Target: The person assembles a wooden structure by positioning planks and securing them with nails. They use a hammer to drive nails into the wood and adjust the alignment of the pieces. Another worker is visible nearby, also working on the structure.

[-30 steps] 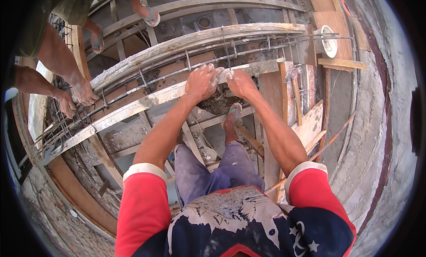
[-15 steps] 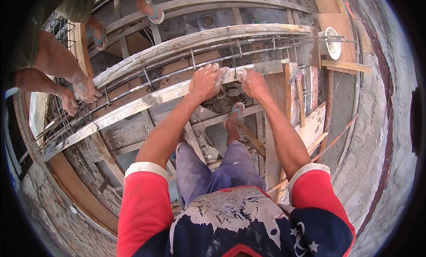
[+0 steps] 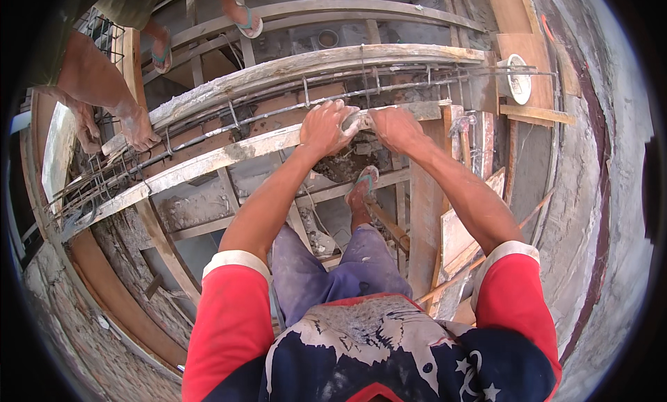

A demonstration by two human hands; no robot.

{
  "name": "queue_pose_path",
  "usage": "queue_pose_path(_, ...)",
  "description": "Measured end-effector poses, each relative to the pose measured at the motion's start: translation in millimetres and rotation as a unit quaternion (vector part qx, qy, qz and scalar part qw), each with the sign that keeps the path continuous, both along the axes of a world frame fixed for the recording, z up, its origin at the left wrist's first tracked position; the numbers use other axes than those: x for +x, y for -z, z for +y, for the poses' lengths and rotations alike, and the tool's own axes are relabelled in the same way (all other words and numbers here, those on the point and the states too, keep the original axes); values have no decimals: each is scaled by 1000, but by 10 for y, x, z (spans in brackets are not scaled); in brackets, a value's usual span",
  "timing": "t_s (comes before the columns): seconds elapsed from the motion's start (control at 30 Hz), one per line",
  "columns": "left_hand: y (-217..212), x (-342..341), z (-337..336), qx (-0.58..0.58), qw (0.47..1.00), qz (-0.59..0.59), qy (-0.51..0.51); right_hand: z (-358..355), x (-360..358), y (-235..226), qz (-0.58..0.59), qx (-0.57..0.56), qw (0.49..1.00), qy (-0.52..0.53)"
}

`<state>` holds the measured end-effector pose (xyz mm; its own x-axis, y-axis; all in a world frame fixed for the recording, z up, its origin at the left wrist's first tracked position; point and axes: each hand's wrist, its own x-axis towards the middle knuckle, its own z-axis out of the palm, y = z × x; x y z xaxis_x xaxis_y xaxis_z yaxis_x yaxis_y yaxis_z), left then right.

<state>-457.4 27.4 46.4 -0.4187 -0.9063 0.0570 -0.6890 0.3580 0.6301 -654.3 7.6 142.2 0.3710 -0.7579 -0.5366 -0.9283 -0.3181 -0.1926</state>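
My left hand (image 3: 328,129) and my right hand (image 3: 396,129) are close together on the near formwork board (image 3: 240,150), a long plank crusted with cement. The fingers of both bend over its upper edge, and the fingertips are partly hidden. Just beyond the board, a rebar cage (image 3: 272,112) of long bars and stirrups lies in the trough. The far formwork board (image 3: 278,70) runs along its other side. A thin wire (image 3: 363,74) crosses between the two boards near my hands.
At the left, another person's hand (image 3: 141,132) rests by the rebar end. A hammer (image 3: 464,134) hangs by an upright at right, below a white bucket (image 3: 517,79). Wooden crosspieces (image 3: 167,245) span gaps beneath me. A rough cement wall (image 3: 577,249) rises at right.
My right forearm has swung outward to the right, while both hands stay on the board. One of the other person's hands has lifted away from the rebar toward the upper left.
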Motion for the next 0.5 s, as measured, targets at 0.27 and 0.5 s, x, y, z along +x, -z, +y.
queue_pose_path(0.27, -13, -140, -29, 55, 995, 2, -84, -365, -388, 203, -59, -230, 955, -177)
queue_pose_path(0.5, -68, -254, 6, 40, 993, 3, -113, -6, -298, 648, -205, -195, 953, 108)
